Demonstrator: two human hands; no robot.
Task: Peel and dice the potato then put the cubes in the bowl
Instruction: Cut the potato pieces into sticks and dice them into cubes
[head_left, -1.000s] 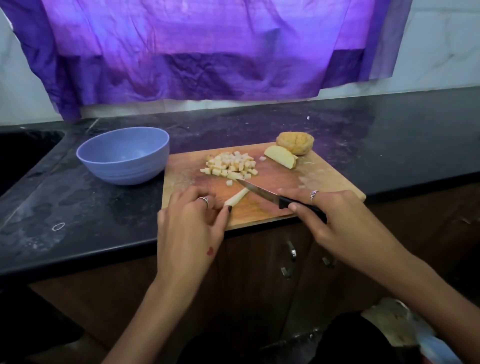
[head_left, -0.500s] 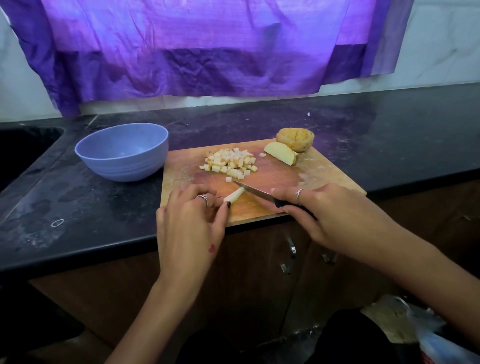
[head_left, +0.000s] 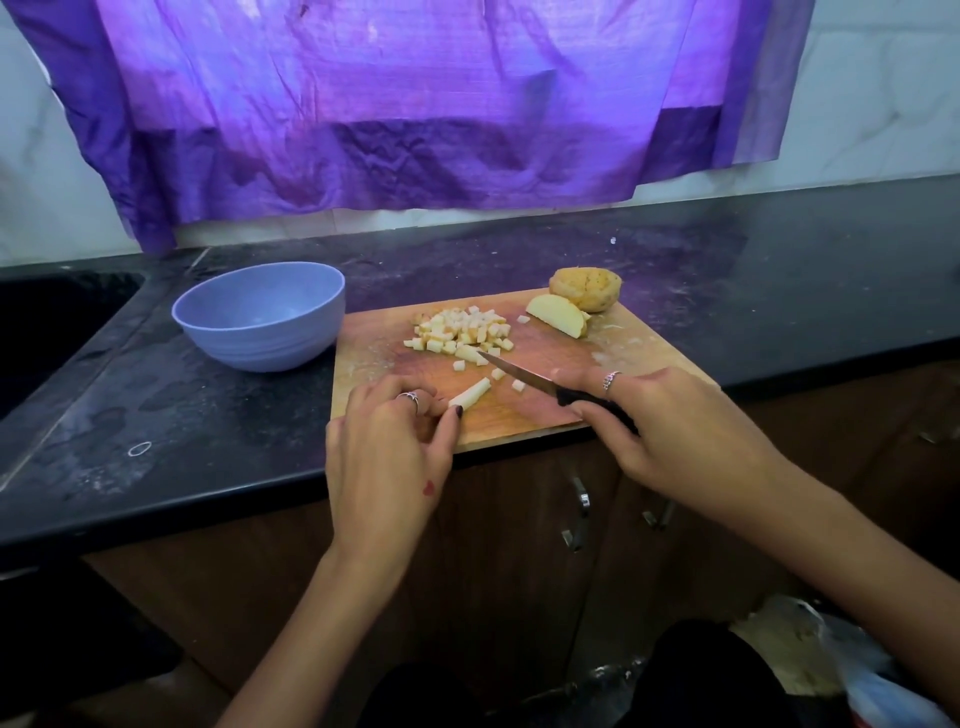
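Note:
On the wooden cutting board (head_left: 644, 358), my left hand (head_left: 389, 441) pinches the near end of a pale potato strip (head_left: 470, 391). My right hand (head_left: 660, 421) grips the black handle of a knife (head_left: 524, 373), whose blade points left toward a pile of potato cubes (head_left: 460, 330). Two loose cubes lie beside the blade. A peeled potato wedge (head_left: 557, 315) and a larger potato piece (head_left: 586, 288) rest at the board's far right corner. The blue bowl (head_left: 262, 314) stands left of the board with nothing visible inside.
The board lies on a black stone counter (head_left: 156, 405) whose front edge runs just below my hands. A dark sink (head_left: 47, 322) is at far left. A purple cloth (head_left: 415, 104) hangs on the wall behind. Cabinet doors with metal handles (head_left: 579, 519) are below.
The knife has cut small cubes off the strip's far end and its tip has moved up toward the pile. The strip is shorter. My left hand keeps its hold.

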